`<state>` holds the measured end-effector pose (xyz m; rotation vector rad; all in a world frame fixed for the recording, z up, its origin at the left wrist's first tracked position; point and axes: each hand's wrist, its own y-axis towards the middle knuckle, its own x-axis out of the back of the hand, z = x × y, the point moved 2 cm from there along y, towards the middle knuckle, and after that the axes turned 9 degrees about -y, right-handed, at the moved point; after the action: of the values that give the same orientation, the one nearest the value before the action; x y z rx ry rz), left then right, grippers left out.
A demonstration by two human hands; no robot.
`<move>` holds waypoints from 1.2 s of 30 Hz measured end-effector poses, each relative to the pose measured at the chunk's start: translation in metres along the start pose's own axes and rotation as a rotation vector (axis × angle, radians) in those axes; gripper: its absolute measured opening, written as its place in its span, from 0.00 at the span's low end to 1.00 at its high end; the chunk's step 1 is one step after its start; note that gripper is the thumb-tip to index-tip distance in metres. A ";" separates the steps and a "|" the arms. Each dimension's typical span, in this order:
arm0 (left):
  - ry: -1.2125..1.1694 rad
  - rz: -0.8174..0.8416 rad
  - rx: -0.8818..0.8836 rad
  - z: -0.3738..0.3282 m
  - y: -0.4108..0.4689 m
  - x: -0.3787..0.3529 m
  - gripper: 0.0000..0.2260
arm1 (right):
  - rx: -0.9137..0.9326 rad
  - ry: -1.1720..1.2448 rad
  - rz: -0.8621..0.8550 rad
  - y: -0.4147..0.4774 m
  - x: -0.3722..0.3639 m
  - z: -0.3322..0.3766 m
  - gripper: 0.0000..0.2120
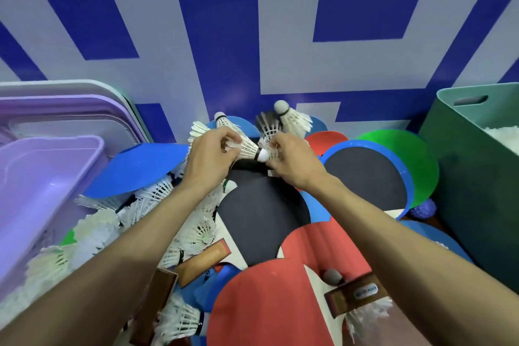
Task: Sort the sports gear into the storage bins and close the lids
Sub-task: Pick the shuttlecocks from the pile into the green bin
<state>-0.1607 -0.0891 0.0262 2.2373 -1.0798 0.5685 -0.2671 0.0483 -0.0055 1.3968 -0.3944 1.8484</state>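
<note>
Currently: left hand is gripping a white shuttlecock by its skirt; right hand is pinching feathers of a second shuttlecock.

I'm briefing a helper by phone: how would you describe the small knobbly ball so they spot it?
Start at the tall green bin on the right. At the foot of its wall facing the pile, just below the edge of the green disc, lies a small blue-purple ball. It alone is round and bumpy; everything beside it is flat.
</note>
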 end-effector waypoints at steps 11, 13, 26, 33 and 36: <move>-0.078 -0.013 -0.104 -0.060 -0.032 0.008 0.08 | 0.044 -0.105 -0.070 -0.064 0.072 -0.013 0.06; -0.102 0.001 -0.130 -0.071 -0.043 0.010 0.08 | 0.053 -0.107 -0.064 -0.081 0.086 -0.015 0.06; -0.122 0.127 -0.232 -0.139 -0.078 -0.014 0.08 | 0.124 -0.057 0.180 -0.159 0.154 -0.049 0.24; -0.226 0.056 -0.310 -0.178 -0.071 -0.035 0.08 | -0.007 -0.062 -0.146 -0.172 0.196 -0.071 0.05; -0.325 0.026 -0.353 -0.206 -0.068 -0.057 0.06 | -0.136 -0.066 -0.322 -0.181 0.217 -0.093 0.05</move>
<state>-0.1643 0.1136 0.1230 2.0429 -1.2580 0.0128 -0.2201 0.3110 0.1248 1.3434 -0.3023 1.4914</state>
